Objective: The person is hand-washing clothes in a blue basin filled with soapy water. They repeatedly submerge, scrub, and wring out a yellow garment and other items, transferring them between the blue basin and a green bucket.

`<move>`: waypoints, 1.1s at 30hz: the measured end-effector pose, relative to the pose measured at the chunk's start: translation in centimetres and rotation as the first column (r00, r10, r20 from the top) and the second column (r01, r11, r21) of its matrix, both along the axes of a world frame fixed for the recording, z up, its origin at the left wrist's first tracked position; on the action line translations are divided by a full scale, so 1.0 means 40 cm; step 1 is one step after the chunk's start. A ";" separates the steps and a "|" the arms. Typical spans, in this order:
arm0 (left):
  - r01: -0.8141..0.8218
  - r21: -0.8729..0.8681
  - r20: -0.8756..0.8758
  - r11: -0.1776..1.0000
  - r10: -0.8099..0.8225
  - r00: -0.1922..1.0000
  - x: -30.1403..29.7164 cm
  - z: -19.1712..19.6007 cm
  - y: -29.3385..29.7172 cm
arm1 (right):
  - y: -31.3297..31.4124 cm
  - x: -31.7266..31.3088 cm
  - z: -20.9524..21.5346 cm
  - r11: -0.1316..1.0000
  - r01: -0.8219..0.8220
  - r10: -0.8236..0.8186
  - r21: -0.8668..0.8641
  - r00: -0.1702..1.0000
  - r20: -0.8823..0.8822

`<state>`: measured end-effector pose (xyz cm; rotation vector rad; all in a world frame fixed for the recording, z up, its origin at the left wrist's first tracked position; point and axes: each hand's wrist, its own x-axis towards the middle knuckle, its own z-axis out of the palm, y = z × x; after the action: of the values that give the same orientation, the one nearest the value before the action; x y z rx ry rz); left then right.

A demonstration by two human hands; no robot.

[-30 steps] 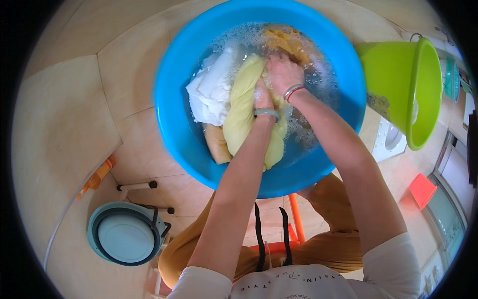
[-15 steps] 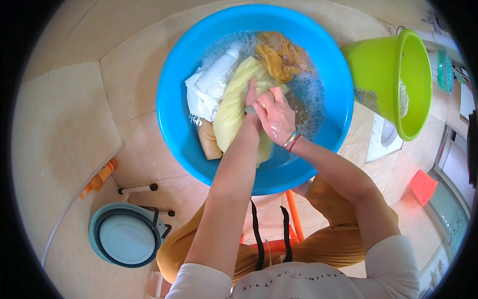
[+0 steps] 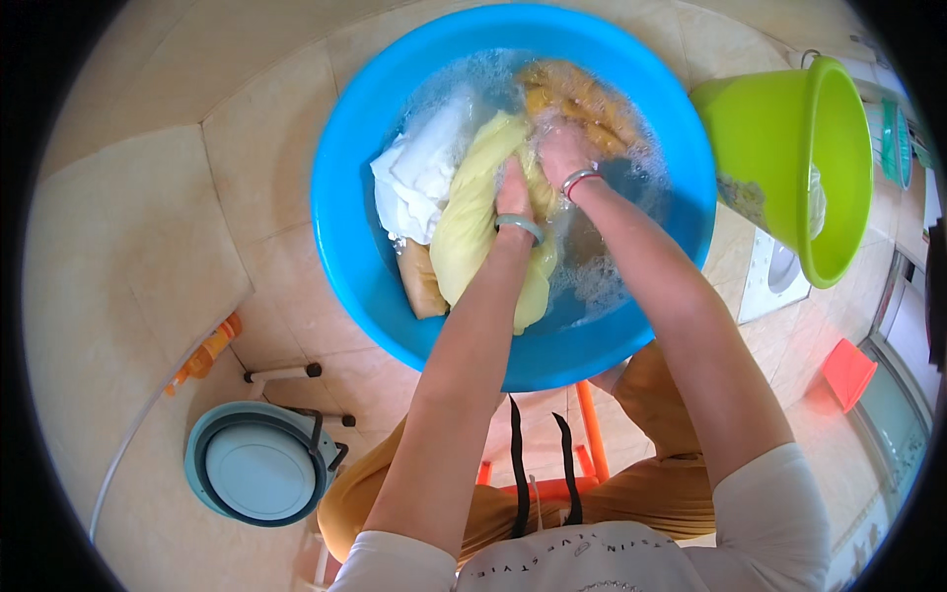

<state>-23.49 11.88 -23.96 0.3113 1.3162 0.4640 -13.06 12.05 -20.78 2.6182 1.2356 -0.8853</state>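
Note:
Soapy water fills a big blue tub (image 3: 345,286). Across its middle lies a twisted pale yellow cloth (image 3: 469,237), with a bunched white cloth (image 3: 414,183) and a tan folded cloth (image 3: 422,281) to its left. A mustard cloth (image 3: 582,99) floats at the far right. My left hand (image 3: 513,187), a jade-coloured bangle at its wrist, is pushed into the yellow cloth; its fingers are hidden. My right hand (image 3: 565,150) dips into the water between the yellow and mustard cloths, touching them; its fingers are blurred and partly under water.
A lime green bucket (image 3: 760,148) stands tilted-looking at the tub's right, some cloth inside. Behind it is a white floor toilet (image 3: 779,271). A red plastic container (image 3: 848,375) sits farther right. At lower left are a grey-blue folding basin (image 3: 258,469) and an orange bottle (image 3: 205,350).
My right hand has moved away from my left, out toward the mustard cloth, and is lower in the water. My left hand has stayed at the yellow cloth, which has spread somewhat.

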 end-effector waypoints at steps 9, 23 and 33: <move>0.075 -0.052 0.475 0.996 -0.041 0.879 -0.048 0.047 0.016 | -0.162 -0.233 0.233 0.836 -0.019 0.074 0.549 0.994 -0.077; -0.117 0.098 0.156 0.988 0.101 0.983 -0.022 -0.038 -0.015 | 0.013 -0.038 0.035 0.998 0.056 -0.054 0.020 0.997 -0.057; 0.098 -0.076 0.290 0.992 -0.072 0.954 -0.058 -0.077 0.008 | -0.098 -0.178 0.146 0.855 -0.040 -0.008 0.517 0.996 0.091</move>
<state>-25.79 12.20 -27.06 0.2154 1.0325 0.3612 -20.18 8.13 -14.95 2.9943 1.6632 -0.4616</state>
